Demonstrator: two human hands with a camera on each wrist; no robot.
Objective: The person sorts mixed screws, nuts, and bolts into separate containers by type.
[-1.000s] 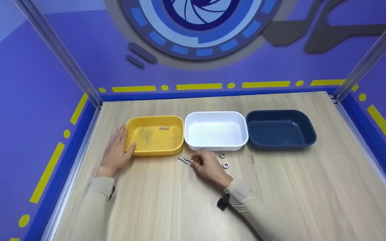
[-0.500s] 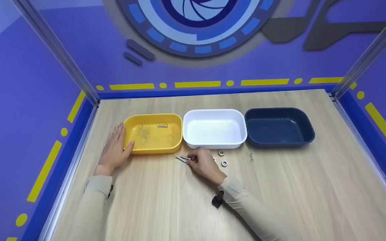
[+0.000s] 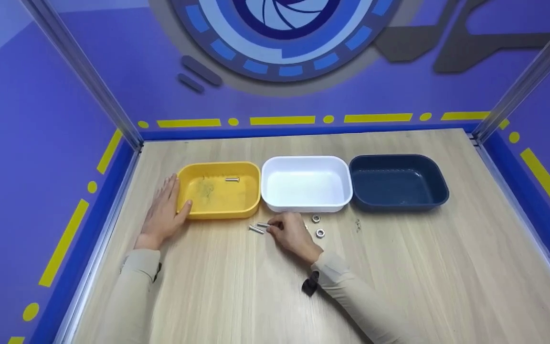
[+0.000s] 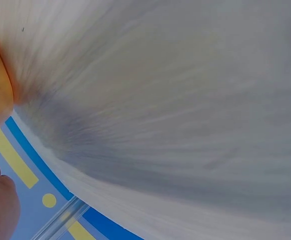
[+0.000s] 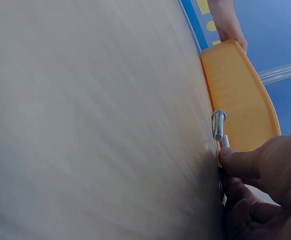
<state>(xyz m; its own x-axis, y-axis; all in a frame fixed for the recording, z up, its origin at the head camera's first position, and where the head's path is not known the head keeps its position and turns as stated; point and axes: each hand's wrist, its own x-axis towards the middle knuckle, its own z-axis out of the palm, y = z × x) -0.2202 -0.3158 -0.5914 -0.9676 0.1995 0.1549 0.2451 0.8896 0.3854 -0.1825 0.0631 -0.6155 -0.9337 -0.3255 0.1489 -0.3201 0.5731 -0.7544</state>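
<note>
One wood-grained table (image 3: pixel 217 286) bears three trays side by side: a white tray (image 3: pixel 306 186) between a yellow tray (image 3: pixel 225 198) on the left and a dark blue tray (image 3: pixel 399 186) on the right. The left hand (image 3: pixel 163 215), fingers extended, rests against the yellow tray's left side. Near the white tray, the right hand (image 3: pixel 295 236) pinches a held bolt (image 3: pixel 262 224). A loose bolt (image 3: pixel 256 230) lies just beside it; another bolt (image 3: pixel 232 179) lies inside the yellow tray. Right of that hand sit a far nut (image 3: pixel 316 219) and a near nut (image 3: pixel 320 233).

metal posts (image 3: pixel 85 71) flank a purple back wall (image 3: pixel 275 104) bearing yellow dashes (image 3: pixel 282 120).
</note>
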